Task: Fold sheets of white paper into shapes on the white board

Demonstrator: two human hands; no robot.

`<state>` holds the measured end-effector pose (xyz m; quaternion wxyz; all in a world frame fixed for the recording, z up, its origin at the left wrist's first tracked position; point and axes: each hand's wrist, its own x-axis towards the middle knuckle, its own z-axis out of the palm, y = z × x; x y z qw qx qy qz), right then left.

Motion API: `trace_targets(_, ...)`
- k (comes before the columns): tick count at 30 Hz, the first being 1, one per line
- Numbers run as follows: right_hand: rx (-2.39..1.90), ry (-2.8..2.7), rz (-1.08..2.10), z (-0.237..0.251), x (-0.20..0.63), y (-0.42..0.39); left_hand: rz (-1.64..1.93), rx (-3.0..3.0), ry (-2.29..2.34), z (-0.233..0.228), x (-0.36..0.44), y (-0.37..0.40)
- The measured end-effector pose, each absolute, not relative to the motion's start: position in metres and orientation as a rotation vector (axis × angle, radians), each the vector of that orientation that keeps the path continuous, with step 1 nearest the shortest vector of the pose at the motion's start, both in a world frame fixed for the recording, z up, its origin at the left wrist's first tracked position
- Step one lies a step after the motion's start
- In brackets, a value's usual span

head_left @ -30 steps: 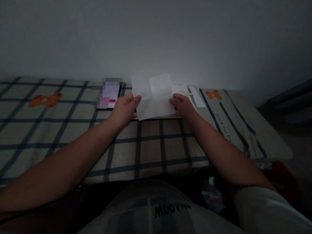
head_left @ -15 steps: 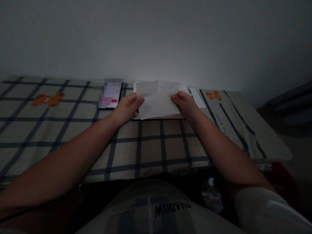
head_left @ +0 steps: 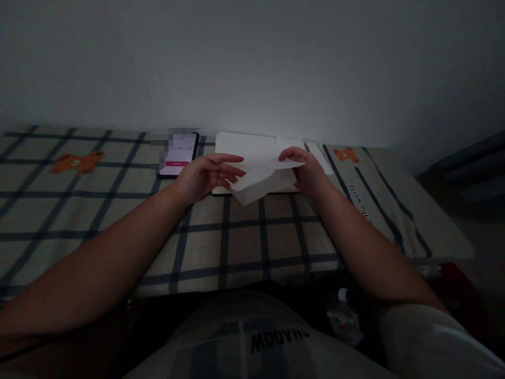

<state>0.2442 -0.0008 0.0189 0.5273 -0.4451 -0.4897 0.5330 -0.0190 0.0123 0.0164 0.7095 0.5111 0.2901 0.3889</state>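
paper (head_left: 256, 185) hangs above checked cloth (head_left: 244, 242) beside grey wall (head_left: 252, 63)

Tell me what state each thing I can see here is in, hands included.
Sheet of paper: bent, held up off the cloth.
Left hand: open, fingers apart, beside the sheet.
Right hand: closed on the sheet's edge.
Smartphone: screen lit.
White pages: lying flat.
Checked cloth: spread out.
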Motion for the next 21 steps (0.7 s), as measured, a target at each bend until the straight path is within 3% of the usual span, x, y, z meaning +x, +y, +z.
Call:
trace_targets(12,-1.008,-1.412,1.202,0.016,0.236,-0.02,0.577,1.531,0.918,0.032,-0.002,-0.023)
trace_targets(21,-0.958,-1.561,1.094,0.022,0.237,-0.028,0.595,1.356,0.89,0.029,0.003,-0.024)
